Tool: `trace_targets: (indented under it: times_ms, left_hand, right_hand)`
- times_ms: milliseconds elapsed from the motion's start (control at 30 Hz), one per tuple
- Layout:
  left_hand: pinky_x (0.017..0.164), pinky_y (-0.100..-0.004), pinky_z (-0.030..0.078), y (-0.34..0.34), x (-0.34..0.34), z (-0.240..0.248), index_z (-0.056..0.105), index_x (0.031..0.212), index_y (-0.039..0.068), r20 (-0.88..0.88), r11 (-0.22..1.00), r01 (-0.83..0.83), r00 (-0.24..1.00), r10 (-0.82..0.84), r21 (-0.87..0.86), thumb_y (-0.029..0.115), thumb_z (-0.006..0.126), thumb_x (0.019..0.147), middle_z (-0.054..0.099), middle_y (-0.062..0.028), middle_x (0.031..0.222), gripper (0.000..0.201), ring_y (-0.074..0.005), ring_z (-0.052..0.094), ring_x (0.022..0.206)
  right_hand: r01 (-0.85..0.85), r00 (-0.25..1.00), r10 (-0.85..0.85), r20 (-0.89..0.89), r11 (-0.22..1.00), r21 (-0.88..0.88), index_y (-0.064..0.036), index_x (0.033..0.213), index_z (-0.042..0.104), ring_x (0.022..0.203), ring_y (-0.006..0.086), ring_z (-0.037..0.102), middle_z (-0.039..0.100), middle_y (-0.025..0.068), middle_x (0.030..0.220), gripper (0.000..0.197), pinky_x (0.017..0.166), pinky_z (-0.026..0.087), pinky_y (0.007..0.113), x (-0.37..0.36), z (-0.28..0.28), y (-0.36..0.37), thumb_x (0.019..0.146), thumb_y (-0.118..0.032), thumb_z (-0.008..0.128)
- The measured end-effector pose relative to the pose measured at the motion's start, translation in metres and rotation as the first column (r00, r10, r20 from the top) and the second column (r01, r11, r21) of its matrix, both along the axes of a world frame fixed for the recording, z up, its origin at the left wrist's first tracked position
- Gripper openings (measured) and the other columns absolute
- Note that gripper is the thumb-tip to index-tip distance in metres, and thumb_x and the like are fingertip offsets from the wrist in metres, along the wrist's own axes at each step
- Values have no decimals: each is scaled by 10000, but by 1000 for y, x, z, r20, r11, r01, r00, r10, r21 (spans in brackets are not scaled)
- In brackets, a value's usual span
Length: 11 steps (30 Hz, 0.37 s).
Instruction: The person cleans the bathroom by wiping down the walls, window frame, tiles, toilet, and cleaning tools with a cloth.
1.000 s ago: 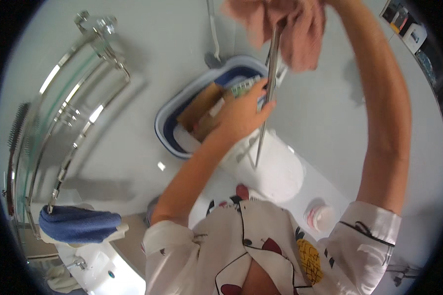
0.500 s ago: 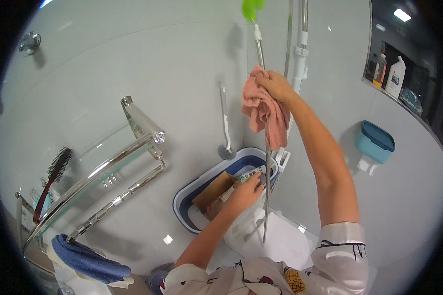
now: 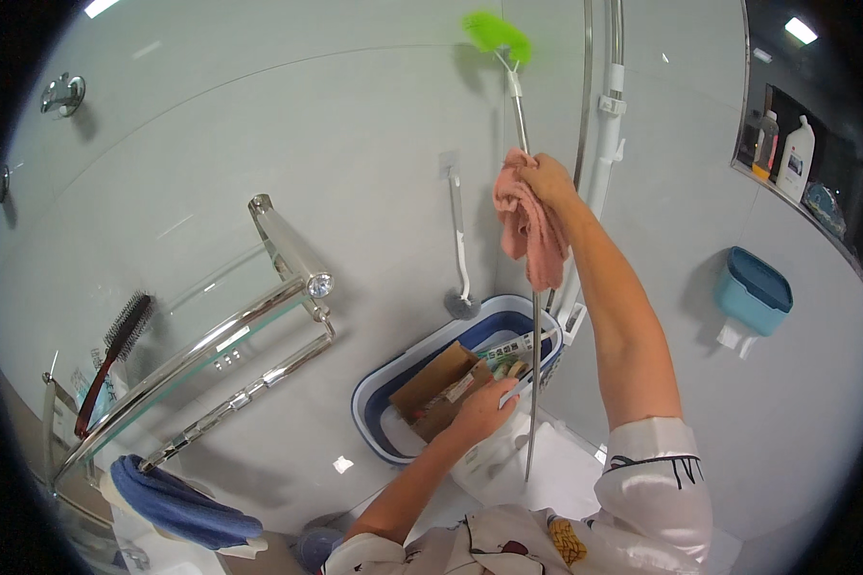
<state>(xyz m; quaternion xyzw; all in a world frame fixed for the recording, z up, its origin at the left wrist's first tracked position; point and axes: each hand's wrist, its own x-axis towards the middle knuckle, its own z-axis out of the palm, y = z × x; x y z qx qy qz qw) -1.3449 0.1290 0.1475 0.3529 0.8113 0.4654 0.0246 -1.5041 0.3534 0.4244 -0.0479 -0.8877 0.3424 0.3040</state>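
Observation:
My right hand (image 3: 549, 180) is closed round a pink cloth (image 3: 531, 230), which is wrapped over the metal pole of a long-handled cleaning brush. The pole (image 3: 533, 364) runs from below the cloth down in front of the basin. At its top, a bright green head (image 3: 499, 36) is raised near the wall corner. Lower down, my left hand (image 3: 486, 410) is closed at the basin's right end, on a slim grey-blue handle (image 3: 516, 388); its far end cannot be made out. The blue and white basin (image 3: 372, 422) holds an open cardboard box (image 3: 436, 383) and other small items.
A white toilet brush (image 3: 460, 259) hangs on the wall above the basin. At left is a metal and glass shelf (image 3: 221, 335) with a hairbrush (image 3: 115, 350) and blue towel (image 3: 177, 503). Bottles (image 3: 794, 158) stand on the right ledge, above a teal wall box (image 3: 753, 292). White pipes (image 3: 604, 144) run vertically.
The view has shifted, so the surroundings sit further right and lower. More of the green head shows. My left hand has moved down toward me, with the grey-blue handle now showing beside its fingers.

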Motion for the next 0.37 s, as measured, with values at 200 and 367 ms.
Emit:
trace_targets:
  times_ms: [200,367]
  left_hand:
    - [899,-381,456,-9,12,-20,581,1173,47,-8,996,60,998,-60,63,213,594,890,623,-182,1123,329,-346,579,1058]
    - [959,-379,439,-8,32,5,552,1254,35,260,994,103,960,-108,33,196,622,882,597,-168,1225,411,-273,581,1119]
  right_hand:
    - [-103,994,98,-40,986,-132,42,1012,646,931,328,643,666,210,998,470,820,488,384,31,-39,-2,785,-366,595]
    - [24,987,-70,-142,953,-303,15,1074,638,904,274,636,673,163,977,440,812,485,342,117,-142,51,828,-347,588]
